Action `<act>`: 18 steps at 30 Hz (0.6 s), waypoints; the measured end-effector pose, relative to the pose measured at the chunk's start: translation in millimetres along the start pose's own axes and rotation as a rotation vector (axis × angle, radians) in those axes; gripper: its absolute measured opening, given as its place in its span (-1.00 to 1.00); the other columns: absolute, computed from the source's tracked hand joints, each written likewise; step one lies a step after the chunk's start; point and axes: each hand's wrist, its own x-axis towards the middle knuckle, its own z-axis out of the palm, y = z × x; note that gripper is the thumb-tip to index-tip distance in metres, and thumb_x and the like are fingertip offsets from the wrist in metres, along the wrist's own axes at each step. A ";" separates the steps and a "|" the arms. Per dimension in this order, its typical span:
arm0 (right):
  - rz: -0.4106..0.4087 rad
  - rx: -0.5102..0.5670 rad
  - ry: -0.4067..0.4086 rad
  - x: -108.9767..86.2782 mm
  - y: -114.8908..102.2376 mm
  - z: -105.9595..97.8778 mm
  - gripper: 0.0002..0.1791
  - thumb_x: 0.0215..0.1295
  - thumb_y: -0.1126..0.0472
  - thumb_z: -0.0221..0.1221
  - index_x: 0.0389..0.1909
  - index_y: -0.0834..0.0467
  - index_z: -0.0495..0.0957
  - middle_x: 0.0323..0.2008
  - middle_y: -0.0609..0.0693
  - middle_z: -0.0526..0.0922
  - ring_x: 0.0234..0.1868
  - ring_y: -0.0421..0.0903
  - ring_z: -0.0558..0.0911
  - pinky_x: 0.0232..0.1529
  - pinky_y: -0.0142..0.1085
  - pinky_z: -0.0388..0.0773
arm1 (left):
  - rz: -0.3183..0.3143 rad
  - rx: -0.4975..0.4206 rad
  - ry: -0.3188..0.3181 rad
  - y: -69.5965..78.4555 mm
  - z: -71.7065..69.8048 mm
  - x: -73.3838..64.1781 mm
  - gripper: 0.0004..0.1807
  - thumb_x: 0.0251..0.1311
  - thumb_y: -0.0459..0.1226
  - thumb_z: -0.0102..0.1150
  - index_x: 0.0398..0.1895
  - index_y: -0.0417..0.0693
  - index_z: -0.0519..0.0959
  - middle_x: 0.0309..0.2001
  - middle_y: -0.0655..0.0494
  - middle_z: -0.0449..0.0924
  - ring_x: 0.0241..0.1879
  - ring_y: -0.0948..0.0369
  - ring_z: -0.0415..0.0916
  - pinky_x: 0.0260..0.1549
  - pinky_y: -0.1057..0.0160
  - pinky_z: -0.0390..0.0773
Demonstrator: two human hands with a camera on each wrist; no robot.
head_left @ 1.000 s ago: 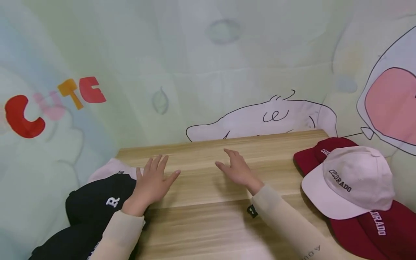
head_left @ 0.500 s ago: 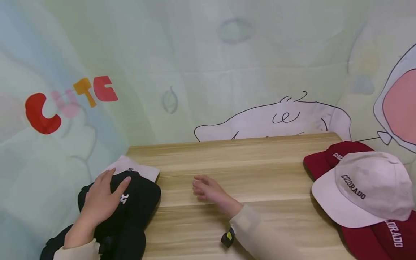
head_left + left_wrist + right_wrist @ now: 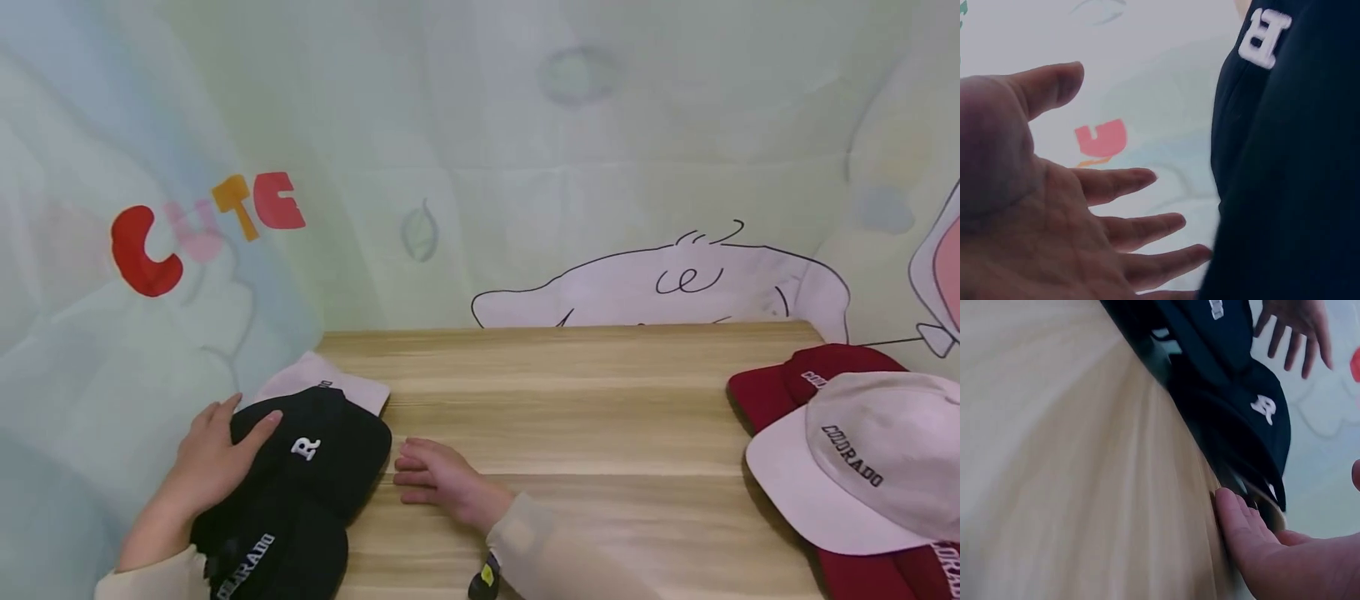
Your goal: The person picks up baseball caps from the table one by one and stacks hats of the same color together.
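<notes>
A black cap with a white R (image 3: 341, 454) lies at the table's left side. In front of it is a black cap lettered COLORADO (image 3: 315, 554), and a pale cap (image 3: 365, 393) shows behind. My left hand (image 3: 213, 462) is at the R cap's left side, thumb over its crown; in the left wrist view its fingers (image 3: 1125, 184) are spread beside dark cloth, and I cannot tell if they press on it. My right hand (image 3: 446, 483), fingers extended, is beside the R cap's brim, low over the table. The right wrist view shows fingertips (image 3: 1229, 503) close to the brims.
On the right side lies a second group: a pale COLORADO cap (image 3: 870, 458) over dark red caps (image 3: 765, 392). The wooden table (image 3: 592, 408) stretches between the groups. A printed cloth backdrop (image 3: 480, 167) rises behind and at the left. A small black tag (image 3: 483, 581) hangs at my right wrist.
My left hand has moved left and down to the R cap's far side. My right hand has moved left and nearer, towards the brim. The view has turned slightly left.
</notes>
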 end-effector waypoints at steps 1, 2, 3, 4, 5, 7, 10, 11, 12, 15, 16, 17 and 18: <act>0.006 0.011 -0.006 1.2 1.3 4.1 -0.21 0.52 0.02 0.11 0.56 0.37 0.11 0.30 0.36 0.52 0.32 0.31 0.56 0.26 0.13 0.59 | -0.002 0.001 -0.011 -2.0 -3.5 -0.7 0.14 0.50 0.31 -0.25 0.56 -0.56 -0.28 0.46 -0.78 -0.33 0.39 -0.64 -0.16 0.28 -0.64 0.05; 0.012 0.020 -0.011 2.4 2.5 7.7 -0.21 0.51 0.02 0.12 0.55 0.37 0.11 0.29 0.35 0.53 0.31 0.31 0.57 0.26 0.14 0.58 | -0.006 0.000 -0.028 -4.1 -7.2 -1.1 0.15 0.50 0.31 -0.27 0.55 -0.57 -0.30 0.46 -0.77 -0.33 0.39 -0.63 -0.16 0.29 -0.64 0.05; 0.016 0.027 -0.015 3.7 3.6 11.0 -0.22 0.50 0.02 0.13 0.54 0.36 0.13 0.28 0.34 0.54 0.30 0.30 0.58 0.26 0.15 0.58 | -0.010 -0.002 -0.043 -5.8 -10.7 -1.1 0.15 0.50 0.32 -0.28 0.55 -0.58 -0.31 0.46 -0.77 -0.31 0.39 -0.62 -0.15 0.29 -0.63 0.06; 0.021 0.035 -0.016 4.4 4.2 12.8 -0.22 0.49 0.01 0.14 0.54 0.34 0.15 0.27 0.32 0.55 0.29 0.28 0.59 0.26 0.15 0.58 | -0.014 -0.008 -0.064 -7.0 -13.1 0.1 0.16 0.50 0.33 -0.29 0.55 -0.59 -0.33 0.46 -0.76 -0.30 0.40 -0.62 -0.14 0.30 -0.63 0.06; 0.025 0.043 -0.018 5.3 4.9 14.3 -0.23 0.48 0.01 0.15 0.53 0.33 0.17 0.26 0.31 0.56 0.27 0.26 0.61 0.27 0.14 0.58 | -0.020 -0.015 -0.088 -8.3 -15.4 1.4 0.17 0.50 0.33 -0.31 0.54 -0.59 -0.35 0.47 -0.76 -0.29 0.40 -0.61 -0.14 0.31 -0.62 0.06; 0.030 0.061 -0.018 7.1 6.4 16.7 -0.24 0.46 0.00 0.17 0.52 0.30 0.19 0.24 0.29 0.57 0.24 0.21 0.62 0.26 0.14 0.59 | -0.037 -0.044 -0.146 -11.9 -17.9 4.3 0.18 0.50 0.35 -0.35 0.54 -0.59 -0.40 0.48 -0.74 -0.29 0.42 -0.59 -0.13 0.33 -0.60 0.05; 0.041 0.088 -0.034 8.5 8.1 19.9 -0.26 0.45 0.01 0.18 0.51 0.26 0.23 0.23 0.26 0.55 0.21 0.15 0.63 0.26 0.13 0.58 | -0.063 -0.082 -0.209 -16.3 -18.4 7.9 0.20 0.50 0.36 -0.36 0.53 -0.58 -0.46 0.49 -0.73 -0.32 0.45 -0.57 -0.15 0.36 -0.56 0.04; 0.044 0.095 -0.041 8.8 8.6 21.1 -0.27 0.45 0.02 0.18 0.51 0.25 0.24 0.22 0.25 0.55 0.19 0.13 0.63 0.26 0.13 0.58 | -0.067 -0.093 -0.223 -17.8 -17.9 8.8 0.21 0.50 0.36 -0.36 0.52 -0.59 -0.48 0.50 -0.73 -0.34 0.46 -0.57 -0.16 0.37 -0.55 0.04; 0.047 0.102 -0.049 8.5 8.7 22.3 -0.28 0.45 0.02 0.18 0.51 0.24 0.25 0.21 0.23 0.54 0.18 0.12 0.63 0.27 0.13 0.58 | -0.069 -0.101 -0.234 -19.6 -17.1 9.6 0.21 0.50 0.36 -0.36 0.52 -0.59 -0.49 0.50 -0.73 -0.35 0.46 -0.57 -0.18 0.37 -0.54 0.03; 0.051 0.113 -0.079 7.9 8.9 25.7 -0.32 0.45 0.02 0.18 0.47 0.22 0.30 0.21 0.21 0.54 0.16 0.10 0.62 0.28 0.13 0.58 | -0.066 -0.109 -0.230 -23.1 -15.7 10.8 0.21 0.50 0.35 -0.35 0.51 -0.60 -0.49 0.50 -0.73 -0.36 0.47 -0.57 -0.20 0.38 -0.52 0.02; 0.051 0.115 -0.084 7.4 8.9 26.6 -0.34 0.45 0.02 0.18 0.46 0.22 0.31 0.21 0.20 0.54 0.15 0.09 0.63 0.27 0.13 0.58 | -0.067 -0.107 -0.223 -23.9 -15.5 10.8 0.21 0.50 0.35 -0.35 0.51 -0.60 -0.48 0.50 -0.73 -0.36 0.47 -0.57 -0.20 0.38 -0.53 0.02; 0.051 0.115 -0.087 7.3 9.1 27.1 -0.35 0.46 0.02 0.18 0.45 0.22 0.32 0.21 0.20 0.55 0.14 0.09 0.63 0.27 0.13 0.59 | -0.069 -0.102 -0.214 -24.6 -15.5 10.6 0.21 0.50 0.35 -0.36 0.51 -0.61 -0.47 0.49 -0.74 -0.35 0.46 -0.57 -0.18 0.38 -0.53 0.03; 0.052 0.113 -0.088 6.8 8.9 27.6 -0.36 0.46 0.02 0.18 0.43 0.23 0.33 0.20 0.19 0.55 0.12 0.09 0.64 0.25 0.12 0.60 | -0.068 -0.098 -0.202 -25.1 -15.8 10.3 0.20 0.50 0.35 -0.36 0.51 -0.62 -0.45 0.49 -0.74 -0.33 0.46 -0.57 -0.16 0.38 -0.53 0.04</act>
